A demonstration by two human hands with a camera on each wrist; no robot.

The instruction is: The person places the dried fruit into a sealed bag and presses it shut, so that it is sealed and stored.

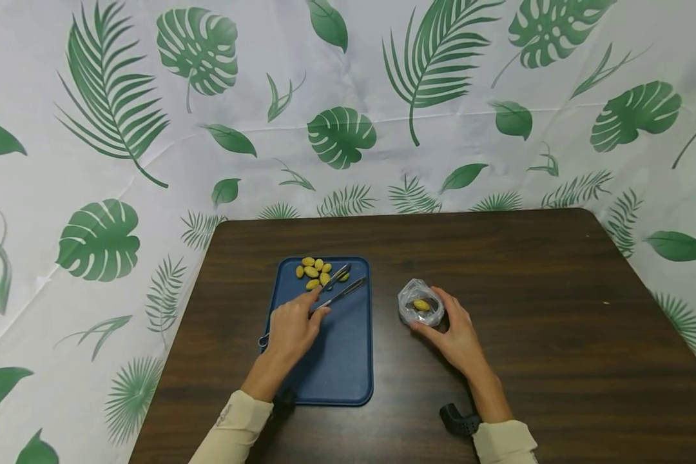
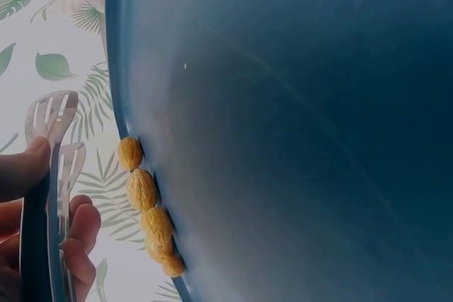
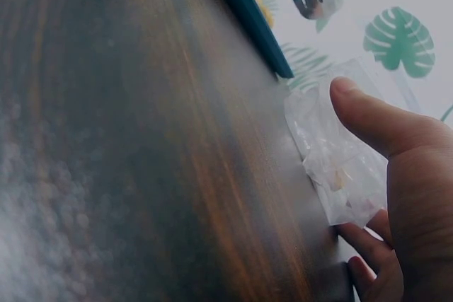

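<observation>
My left hand (image 1: 292, 325) grips a pair of metal tongs (image 1: 350, 289) above the blue tray (image 1: 341, 380), their two slotted tips apart. Several yellow, wrinkled oval pieces, like nuts in the shell (image 1: 311, 272), lie at the tray's far end near the tips; the left wrist view shows some nuts (image 2: 141, 190) along the rim. To the right of the tray, a clear plastic bag (image 1: 407, 299) stands on the table with its mouth up. One yellow nut (image 1: 421, 305) shows inside. My right hand (image 1: 457, 335) holds the bag between thumb and fingers from its right side.
The dark wood-grain table (image 1: 557, 309) extends beyond the bag on the right. Behind it hangs a white cloth (image 1: 284, 58) printed with green leaves. A black wrist mount (image 1: 461, 422) sits at the right wrist. One small pale crumb (image 1: 606, 303) lies at the right.
</observation>
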